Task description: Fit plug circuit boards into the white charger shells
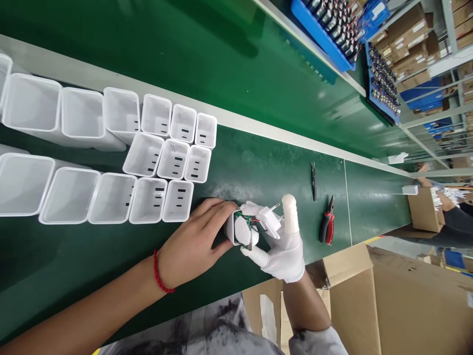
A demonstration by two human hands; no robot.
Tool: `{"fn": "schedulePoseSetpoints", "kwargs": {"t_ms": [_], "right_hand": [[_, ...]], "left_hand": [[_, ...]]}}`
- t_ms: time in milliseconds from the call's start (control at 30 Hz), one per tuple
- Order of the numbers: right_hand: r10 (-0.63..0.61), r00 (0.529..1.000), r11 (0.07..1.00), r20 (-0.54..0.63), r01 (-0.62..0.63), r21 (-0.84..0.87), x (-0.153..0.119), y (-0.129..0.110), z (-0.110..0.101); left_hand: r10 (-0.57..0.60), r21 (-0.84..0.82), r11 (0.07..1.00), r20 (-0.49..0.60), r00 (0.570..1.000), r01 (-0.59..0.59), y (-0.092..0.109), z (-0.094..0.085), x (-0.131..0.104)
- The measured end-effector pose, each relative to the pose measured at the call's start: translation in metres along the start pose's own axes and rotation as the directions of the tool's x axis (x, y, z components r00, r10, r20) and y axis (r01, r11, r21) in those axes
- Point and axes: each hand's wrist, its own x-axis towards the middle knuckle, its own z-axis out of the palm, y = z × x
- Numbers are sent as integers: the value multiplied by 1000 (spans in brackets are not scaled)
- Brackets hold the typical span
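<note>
A white, open-ended rectangular plastic housing (229, 228) is held low over the near edge of the green work table (258, 167), just to the right of the rows of similar shells. It is clasped by the bare left hand (192, 244), with the fingers laid over its far side and the thumb pressed against its near side; a red braided bracelet (158, 273) is worn on that wrist. At the housing's open end, a green circuit board (244, 217) and a white rounded component (243, 231) are exposed. Next to them, on the right, a white plastic plug block with metal pins (270, 222) is seen, with thin red and black wires (254, 220) beside it.

The right hand (284, 259) is covered by a white glove; its forefinger is raised, and its thumb is brought close to the rounded component. Whether the plug block is pinched by the partly hidden fingers cannot be told.

On the left, white open-topped rectangular plastic containers (148, 199) are stood in rows, dark slots being visible inside several. To the right, slim black tweezers (314, 182) and pliers with red-and-black handles (326, 224) are laid apart. A large brown cardboard box (351, 305) is placed at the near right
</note>
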Motion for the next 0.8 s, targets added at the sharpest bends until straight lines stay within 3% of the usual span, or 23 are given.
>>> {"fn": "schedulePoseSetpoints", "kwargs": {"t_ms": [433,800], "right_hand": [[-166,986,984,6,166,-67,10,-11,-4],[-148,989,968,-1,145,-206,11,-22,-5]], "left_hand": [[-9,-20,1000,25,1000,9,2,-3,-1],[4,-28,1000,15,1000,-3,2,-3,0]]}}
